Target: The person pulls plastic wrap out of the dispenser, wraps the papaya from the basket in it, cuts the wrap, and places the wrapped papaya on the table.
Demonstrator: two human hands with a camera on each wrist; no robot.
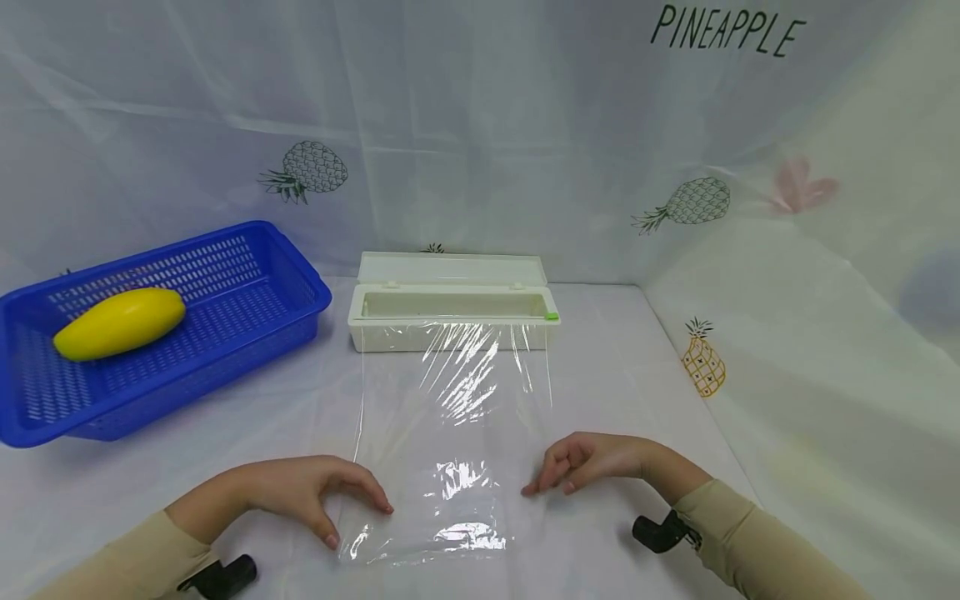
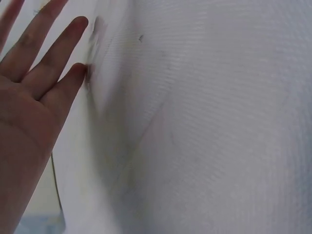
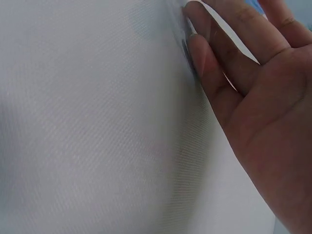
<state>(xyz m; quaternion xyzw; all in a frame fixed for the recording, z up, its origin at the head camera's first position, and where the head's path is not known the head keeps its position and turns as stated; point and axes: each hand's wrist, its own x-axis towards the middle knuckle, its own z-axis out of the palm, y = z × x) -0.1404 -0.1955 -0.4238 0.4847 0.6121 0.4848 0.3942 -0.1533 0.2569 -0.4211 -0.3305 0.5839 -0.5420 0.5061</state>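
A sheet of clear plastic wrap (image 1: 461, 475) runs from the white wrap dispenser box (image 1: 450, 337) toward me over the white cloth. My left hand (image 1: 307, 492) is at the sheet's near left corner, thumb and fingers apart over its edge. In the left wrist view that hand's fingers (image 2: 53, 61) look spread and fairly straight, tips close to the cloth. On the opposite side my right hand (image 1: 588, 461) has its fingertips at the sheet's right edge, fingers loosely bent. The right wrist view shows shiny film around its fingertips (image 3: 200, 48). The dispenser's lid (image 1: 452, 269) stands raised at the back.
To the left stands a blue plastic basket (image 1: 225, 367) with a yellow oblong fruit (image 1: 120, 323) in it. A green slider (image 1: 552, 317) marks the dispenser's right end. Behind everything hangs a white curtain (image 1: 480, 150) printed with pineapples.
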